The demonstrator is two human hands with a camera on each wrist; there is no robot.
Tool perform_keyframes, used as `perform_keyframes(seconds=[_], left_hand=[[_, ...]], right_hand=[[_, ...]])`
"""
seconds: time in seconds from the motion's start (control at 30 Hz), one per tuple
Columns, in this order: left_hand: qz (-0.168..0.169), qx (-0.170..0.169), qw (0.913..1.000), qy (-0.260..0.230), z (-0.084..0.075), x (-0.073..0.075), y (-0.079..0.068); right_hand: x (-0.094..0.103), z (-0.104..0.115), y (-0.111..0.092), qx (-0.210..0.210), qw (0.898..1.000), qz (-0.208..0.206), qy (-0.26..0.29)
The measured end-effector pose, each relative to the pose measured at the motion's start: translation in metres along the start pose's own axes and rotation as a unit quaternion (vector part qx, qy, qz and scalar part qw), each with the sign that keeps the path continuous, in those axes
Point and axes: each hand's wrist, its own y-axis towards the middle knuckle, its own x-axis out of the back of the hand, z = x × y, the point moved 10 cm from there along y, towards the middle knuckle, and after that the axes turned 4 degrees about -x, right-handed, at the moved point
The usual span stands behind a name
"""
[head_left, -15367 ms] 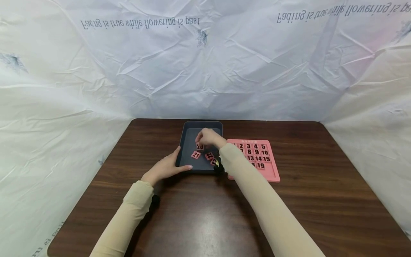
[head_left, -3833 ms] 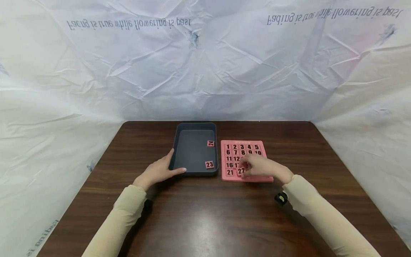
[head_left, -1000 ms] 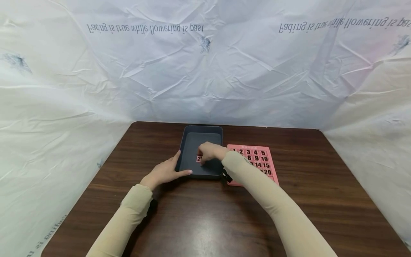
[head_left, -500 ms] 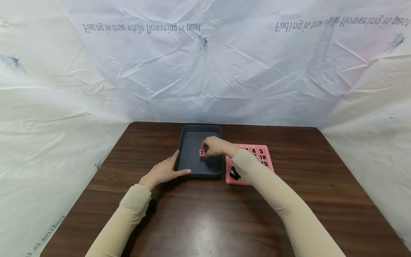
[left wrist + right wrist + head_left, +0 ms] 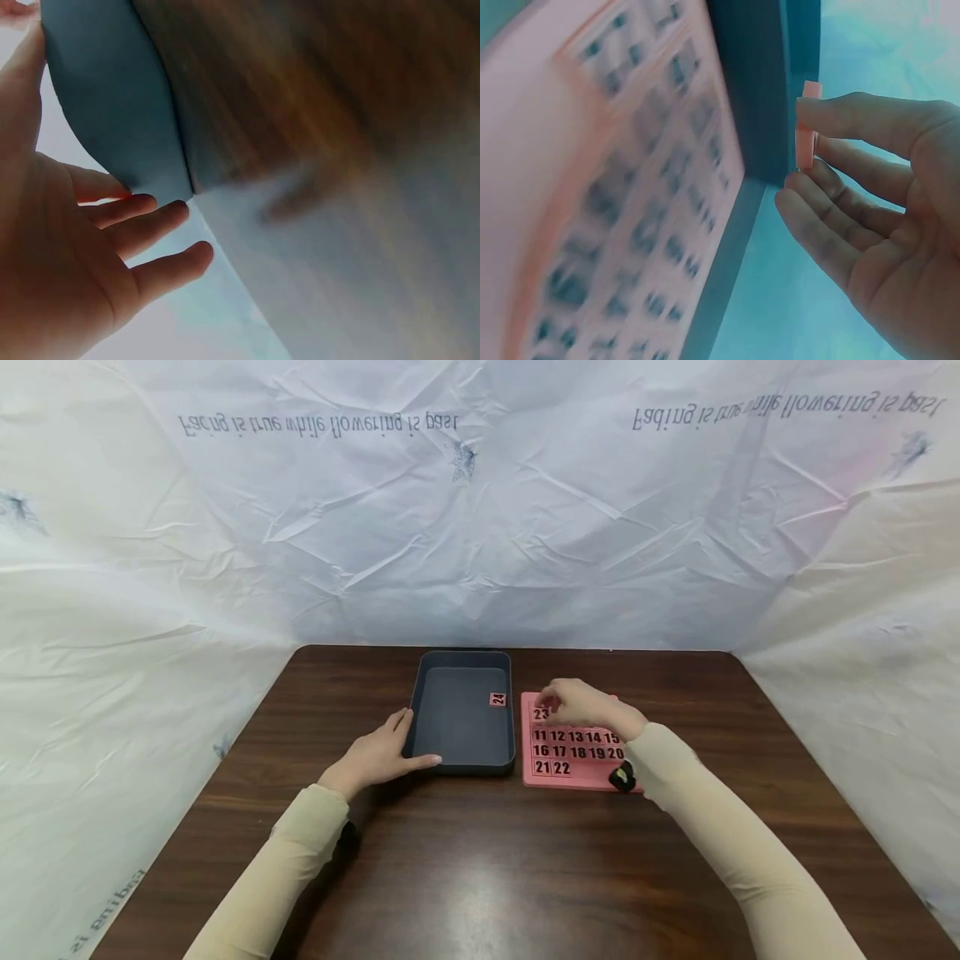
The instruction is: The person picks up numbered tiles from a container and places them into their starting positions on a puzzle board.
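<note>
My right hand (image 5: 583, 702) pinches a pink tile (image 5: 541, 715) marked 23 between thumb and fingers, over the upper part of the pink number board (image 5: 588, 775). In the right wrist view the tile (image 5: 805, 142) stands edge-on, held off the board. Rows 11 to 20 show on the board, with 21 and 22 at the left of the bottom row; the hand hides much of the top rows. My left hand (image 5: 373, 758) rests with extended fingers against the near left corner of the dark grey tray (image 5: 468, 769). Inside that tray lies a tile (image 5: 498, 699) marked 24, turned sideways.
Tray and board stand side by side, a narrow gap between them, on a dark brown wooden table (image 5: 480, 860). White printed sheeting (image 5: 480, 552) hangs behind the table and along both sides.
Tiles 20, 21 and 22 have gone from the tray to the board since the oldest frame. My right hand has just lifted tile 23 from the tray and carried it right. The left hand stays.
</note>
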Motion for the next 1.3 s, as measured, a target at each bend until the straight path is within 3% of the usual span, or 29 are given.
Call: perform_keyframes(seconds=[0.23, 0.57, 1.07, 1.3], left_hand=[[-0.021, -0.020, 0.9989, 0.036, 0.002, 0.002, -0.001], [-0.039, -0.026, 0.9979, 0.045, 0.003, 0.007, 0.000], [-0.038, -0.027, 0.9981, 0.039, 0.004, 0.002, 0.001], [-0.030, -0.027, 0.9986, 0.034, 0.002, -0.001, 0.002]], right_hand=[[0.000, -0.026, -0.036, -0.006, 1.000, -0.003, 0.002], [-0.017, -0.039, -0.069, -0.016, 0.999, 0.015, 0.035], [-0.034, -0.034, -0.073, 0.005, 0.999, -0.003, 0.050], [-0.031, -0.038, -0.068, -0.021, 0.999, 0.001, 0.044]])
